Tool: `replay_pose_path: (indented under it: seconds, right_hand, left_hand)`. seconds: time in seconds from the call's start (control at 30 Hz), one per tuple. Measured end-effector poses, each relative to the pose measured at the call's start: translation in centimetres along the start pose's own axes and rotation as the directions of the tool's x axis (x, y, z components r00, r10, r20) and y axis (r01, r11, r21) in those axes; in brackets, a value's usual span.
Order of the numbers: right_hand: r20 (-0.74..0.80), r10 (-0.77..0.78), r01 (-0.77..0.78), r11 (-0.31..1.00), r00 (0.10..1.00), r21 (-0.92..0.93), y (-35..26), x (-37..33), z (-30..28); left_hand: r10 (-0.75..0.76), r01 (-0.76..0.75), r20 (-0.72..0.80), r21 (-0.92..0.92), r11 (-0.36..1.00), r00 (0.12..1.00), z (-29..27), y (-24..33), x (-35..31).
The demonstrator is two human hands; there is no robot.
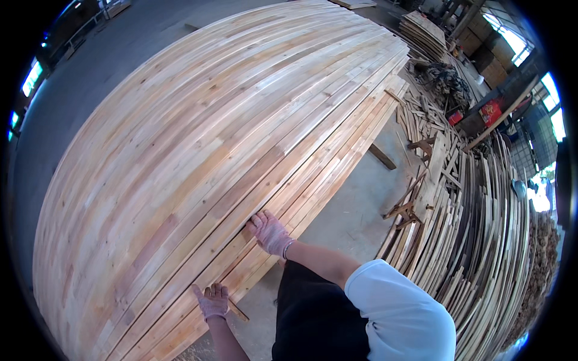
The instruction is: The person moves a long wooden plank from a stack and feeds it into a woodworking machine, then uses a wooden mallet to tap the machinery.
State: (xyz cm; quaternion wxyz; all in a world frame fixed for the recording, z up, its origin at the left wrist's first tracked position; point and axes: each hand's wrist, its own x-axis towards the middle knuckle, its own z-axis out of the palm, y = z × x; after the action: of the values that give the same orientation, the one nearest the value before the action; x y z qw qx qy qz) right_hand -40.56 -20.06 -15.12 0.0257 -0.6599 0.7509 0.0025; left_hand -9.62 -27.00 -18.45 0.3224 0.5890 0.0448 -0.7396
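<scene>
A wide bed of long, pale wooden strips (180,138) lies side by side in front of me. Along its near right edge, a few strips (313,189) are set off by a dark gap. My right hand (271,233), in a thin light glove, rests on these strips with its fingertips at the gap. Closer to me, my left hand (212,301), gloved the same way, lies on the edge strips with its fingers apart. Beside its wrist, the end of a short wooden stick (239,311) pokes out past the edge. Neither palm can be seen.
Many long, thin strips (463,253) are piled on the right. Wooden offcuts (421,123) litter the floor near a small wooden stand (406,210). Stacked boards (423,33) stand at the far right, close to a dark heap (448,84). Grey floor (343,222) shows between bed and pile.
</scene>
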Motion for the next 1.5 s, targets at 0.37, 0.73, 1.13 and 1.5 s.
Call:
replay_pose_path:
  seconds: [0.37,0.73,1.13,1.5]
  right_hand:
    - [0.008,0.047,-0.045,0.99,0.999,-0.131,0.1,1.9,1.8]
    - [-0.031,-0.08,0.077,0.993,0.996,-0.087,-0.8,-4.7,-6.2]
    - [-0.116,0.102,-0.102,0.995,0.988,0.006,11.3,-21.7,-9.7]
    - [0.361,-0.21,0.209,0.977,0.909,0.041,13.0,-30.7,2.9]
  left_hand:
    - [0.063,-0.068,0.04,0.124,0.99,0.997,-0.9,-1.1,2.1]
    - [0.218,-0.141,0.041,-0.646,0.75,0.975,-1.8,-2.2,-3.3]
    - [0.543,0.097,0.509,-0.782,0.615,0.668,-19.9,-3.0,-6.9]
    - [0.614,-0.042,0.392,-0.82,0.571,0.685,-26.1,-5.1,-15.5]
